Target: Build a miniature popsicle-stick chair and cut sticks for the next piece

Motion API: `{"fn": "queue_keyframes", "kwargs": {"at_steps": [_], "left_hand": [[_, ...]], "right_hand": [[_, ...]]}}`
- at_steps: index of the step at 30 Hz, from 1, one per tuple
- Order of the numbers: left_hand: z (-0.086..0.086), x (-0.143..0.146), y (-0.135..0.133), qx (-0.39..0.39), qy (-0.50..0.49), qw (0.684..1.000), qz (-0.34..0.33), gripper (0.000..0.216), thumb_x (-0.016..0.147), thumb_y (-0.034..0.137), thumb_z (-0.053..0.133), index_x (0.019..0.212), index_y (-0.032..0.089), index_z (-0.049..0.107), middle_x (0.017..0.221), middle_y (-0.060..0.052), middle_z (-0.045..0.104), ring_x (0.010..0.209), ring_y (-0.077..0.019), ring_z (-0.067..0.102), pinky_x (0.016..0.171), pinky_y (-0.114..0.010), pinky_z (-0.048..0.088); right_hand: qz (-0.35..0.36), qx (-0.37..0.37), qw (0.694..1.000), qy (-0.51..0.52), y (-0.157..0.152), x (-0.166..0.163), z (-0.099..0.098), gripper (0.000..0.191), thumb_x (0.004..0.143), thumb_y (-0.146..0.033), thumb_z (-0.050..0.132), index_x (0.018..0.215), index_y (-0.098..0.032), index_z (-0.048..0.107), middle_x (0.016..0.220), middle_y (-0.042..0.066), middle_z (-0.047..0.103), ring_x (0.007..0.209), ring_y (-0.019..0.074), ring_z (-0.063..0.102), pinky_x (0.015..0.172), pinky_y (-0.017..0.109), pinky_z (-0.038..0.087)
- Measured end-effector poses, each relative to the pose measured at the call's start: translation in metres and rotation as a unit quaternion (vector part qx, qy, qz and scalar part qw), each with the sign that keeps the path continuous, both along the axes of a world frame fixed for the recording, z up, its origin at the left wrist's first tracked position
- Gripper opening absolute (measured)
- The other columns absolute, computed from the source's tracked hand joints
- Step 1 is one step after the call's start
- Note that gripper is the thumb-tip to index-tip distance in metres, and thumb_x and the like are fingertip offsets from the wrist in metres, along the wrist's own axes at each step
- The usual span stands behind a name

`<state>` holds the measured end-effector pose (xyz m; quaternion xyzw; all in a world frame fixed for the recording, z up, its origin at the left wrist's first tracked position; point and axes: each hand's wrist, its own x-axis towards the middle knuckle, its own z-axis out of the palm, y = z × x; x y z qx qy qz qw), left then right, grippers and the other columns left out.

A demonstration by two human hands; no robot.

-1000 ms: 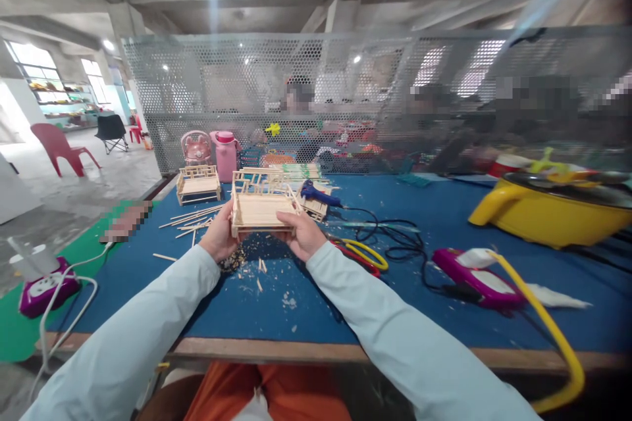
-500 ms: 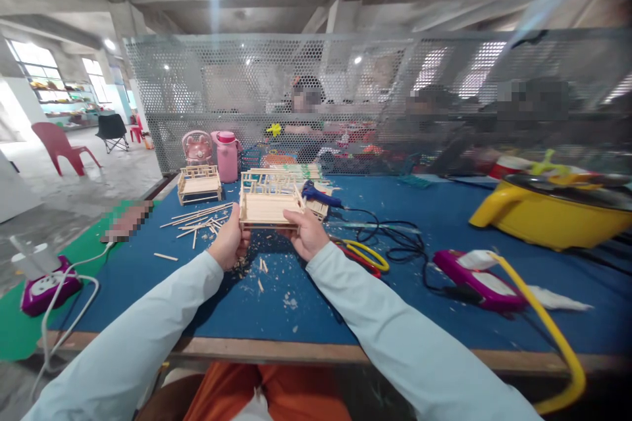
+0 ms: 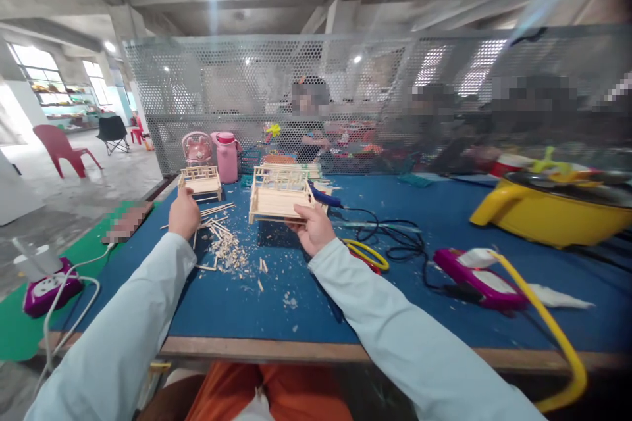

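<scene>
My right hand [image 3: 315,227] is closed on the right end of a small model bench [image 3: 281,202] built from thin wooden sticks, holding it tilted above the table. My left hand [image 3: 184,214] is at the near left corner of a second, similar stick bench [image 3: 203,184], its fingers curled round that corner; part of the grip is hidden behind the hand. Loose wooden sticks [image 3: 217,209] and a pile of short offcuts [image 3: 228,248] lie between the hands. Behind the right hand's bench, a blue glue gun [image 3: 326,196] is partly covered.
Yellow-handled pliers [image 3: 368,254] and a black cord [image 3: 395,237] lie right of my right hand. Farther right are a purple power strip [image 3: 476,276] and a yellow electric pot [image 3: 553,214]. A pink bottle [image 3: 227,158] stands before the perforated metal screen [image 3: 197,92]; people sit behind it.
My left hand has let go of the front bench and moved left and forward to the other one. My right hand still holds the front bench, now shifted slightly right, uncovering the offcuts.
</scene>
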<state>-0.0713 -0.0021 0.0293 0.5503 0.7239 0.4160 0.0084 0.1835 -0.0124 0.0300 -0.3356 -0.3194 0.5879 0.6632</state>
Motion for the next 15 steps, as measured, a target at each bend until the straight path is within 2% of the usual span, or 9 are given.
{"fn": "queue_keyframes", "kwargs": {"at_steps": [2,5,7,9,10,11,13,15], "left_hand": [[-0.006,0.004,0.000,0.003,0.006,0.998,-0.056,0.063,0.068,0.005,0.045,0.130,0.006,0.036,0.117,-0.022,0.054,0.113,-0.0287,0.050,0.094,-0.041,0.037],[-0.011,0.027,-0.007,0.016,-0.018,0.979,-0.202,0.074,0.058,0.004,0.055,0.130,0.012,0.039,0.138,-0.016,0.038,0.130,-0.0283,0.030,0.106,-0.041,0.025],[-0.013,0.049,-0.015,0.006,-0.124,0.932,-0.340,0.070,0.063,0.014,0.060,0.130,0.017,0.040,0.139,-0.012,0.038,0.128,-0.0266,0.032,0.106,-0.041,0.025],[-0.015,0.071,-0.023,-0.005,-0.237,0.873,-0.427,0.066,0.069,0.024,0.061,0.130,0.019,0.039,0.135,-0.011,0.043,0.121,-0.0240,0.043,0.101,-0.038,0.033],[-0.016,0.080,-0.026,0.003,-0.274,0.852,-0.447,0.063,0.071,0.027,0.061,0.130,0.019,0.038,0.135,-0.010,0.043,0.118,-0.0218,0.045,0.099,-0.035,0.035],[-0.017,0.087,-0.028,0.013,-0.311,0.846,-0.433,0.060,0.072,0.029,0.061,0.128,0.019,0.040,0.132,-0.010,0.046,0.113,-0.0198,0.049,0.095,-0.032,0.039],[-0.020,0.094,-0.026,0.006,-0.393,0.842,-0.369,0.050,0.075,0.034,0.058,0.121,0.019,0.045,0.119,-0.009,0.056,0.097,-0.0162,0.057,0.080,-0.027,0.047],[-0.022,0.092,-0.021,-0.015,-0.474,0.826,-0.304,0.038,0.077,0.036,0.056,0.110,0.018,0.052,0.102,-0.006,0.061,0.078,-0.0127,0.059,0.064,-0.023,0.049]], "right_hand": [[0.004,-0.008,1.000,0.010,0.001,0.002,0.001,0.029,0.059,-0.010,0.057,0.086,-0.021,0.051,0.066,-0.004,0.065,0.051,0.0122,0.058,0.045,0.025,0.048],[0.018,-0.021,1.000,0.006,0.002,0.003,0.001,0.026,0.059,-0.010,0.056,0.083,-0.020,0.051,0.063,-0.003,0.063,0.051,0.0119,0.057,0.045,0.024,0.047],[0.020,-0.019,1.000,-0.010,0.002,0.003,-0.001,0.028,0.059,-0.011,0.058,0.084,-0.021,0.051,0.065,-0.004,0.063,0.051,0.0123,0.057,0.045,0.024,0.047],[0.020,-0.008,0.999,-0.028,0.001,0.001,-0.003,0.033,0.058,-0.012,0.060,0.088,-0.022,0.050,0.069,-0.004,0.064,0.055,0.0135,0.059,0.046,0.025,0.047],[0.022,0.000,0.999,-0.035,0.000,0.000,-0.004,0.036,0.058,-0.013,0.062,0.091,-0.023,0.049,0.071,-0.004,0.064,0.058,0.0141,0.060,0.046,0.025,0.047],[0.029,0.008,0.999,-0.041,-0.001,-0.001,-0.004,0.040,0.057,-0.014,0.063,0.093,-0.024,0.048,0.074,-0.004,0.065,0.060,0.0144,0.061,0.047,0.025,0.048],[0.059,0.027,0.997,-0.044,-0.005,-0.004,-0.004,0.047,0.056,-0.014,0.066,0.097,-0.025,0.047,0.079,-0.005,0.065,0.065,0.0147,0.062,0.049,0.025,0.049],[0.105,0.047,0.993,-0.026,-0.008,-0.005,-0.002,0.048,0.057,-0.016,0.067,0.099,-0.027,0.047,0.082,-0.005,0.065,0.069,0.0146,0.063,0.053,0.026,0.051]]}}
